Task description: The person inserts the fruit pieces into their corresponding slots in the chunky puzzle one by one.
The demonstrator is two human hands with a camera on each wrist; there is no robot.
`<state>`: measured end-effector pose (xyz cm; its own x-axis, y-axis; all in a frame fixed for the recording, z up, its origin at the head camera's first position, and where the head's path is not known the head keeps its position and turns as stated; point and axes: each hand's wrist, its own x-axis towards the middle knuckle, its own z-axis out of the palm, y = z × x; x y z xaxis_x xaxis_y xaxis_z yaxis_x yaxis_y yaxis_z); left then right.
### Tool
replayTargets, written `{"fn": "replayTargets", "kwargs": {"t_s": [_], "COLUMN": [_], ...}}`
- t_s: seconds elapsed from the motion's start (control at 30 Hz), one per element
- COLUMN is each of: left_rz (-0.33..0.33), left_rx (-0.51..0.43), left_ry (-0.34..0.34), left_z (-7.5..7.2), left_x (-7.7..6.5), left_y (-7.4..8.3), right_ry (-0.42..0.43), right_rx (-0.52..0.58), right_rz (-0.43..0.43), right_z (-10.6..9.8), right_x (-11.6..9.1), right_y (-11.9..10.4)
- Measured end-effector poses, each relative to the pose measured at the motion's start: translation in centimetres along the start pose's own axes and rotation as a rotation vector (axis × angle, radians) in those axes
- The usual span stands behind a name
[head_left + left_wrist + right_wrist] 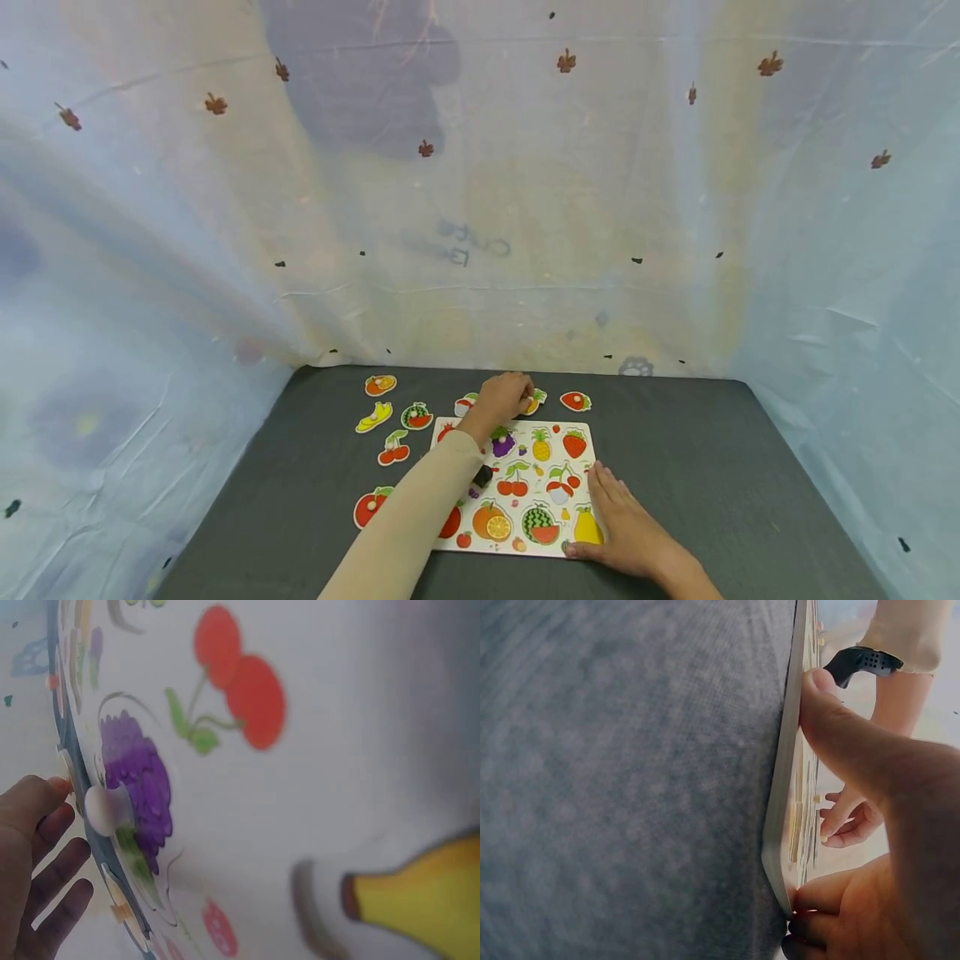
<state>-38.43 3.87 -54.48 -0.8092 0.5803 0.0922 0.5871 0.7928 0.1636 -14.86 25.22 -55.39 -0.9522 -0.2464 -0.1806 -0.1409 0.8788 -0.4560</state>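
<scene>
My left hand (508, 396) reaches over the white puzzle board (525, 492) to its far side. Its thumb and a finger pinch the pineapple piece (537, 400); the grip is partly hidden. In the left wrist view, the grape piece (142, 787) with a white knob lies on the board beside this hand. My right hand (626, 533) rests against the board's right side, its fingers straight along the edge and its thumb at the near edge. The right wrist view shows that thumb touching the board's edge (778, 817).
Loose fruit pieces lie left of the board: an orange (380, 385), bananas (373, 417), a watermelon (416, 416), cherries (393, 449) and a tomato-like red fruit (369, 508). Behind it are a strawberry (576, 402) and a partly covered piece (463, 406). A patterned curtain (480, 250) borders the dark table (712, 475).
</scene>
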Motion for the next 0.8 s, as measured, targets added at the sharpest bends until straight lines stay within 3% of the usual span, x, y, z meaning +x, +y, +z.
{"fn": "replayTargets", "kwargs": {"t_s": [0.53,0.8], "left_rz": [0.043,0.054], "left_rx": [-0.028,-0.047], "left_ry": [0.045,0.004], "left_z": [-0.6,-1.4], "left_x": [-2.1,-3.6], "left_y": [0.1,0.9], "right_ry": [-0.004,-0.007], "right_rx": [0.021,0.020], "right_rz": [0.003,0.009], "right_z": [0.1,0.0], "right_x": [0.2,0.2], "right_y": [0.4,0.1]}}
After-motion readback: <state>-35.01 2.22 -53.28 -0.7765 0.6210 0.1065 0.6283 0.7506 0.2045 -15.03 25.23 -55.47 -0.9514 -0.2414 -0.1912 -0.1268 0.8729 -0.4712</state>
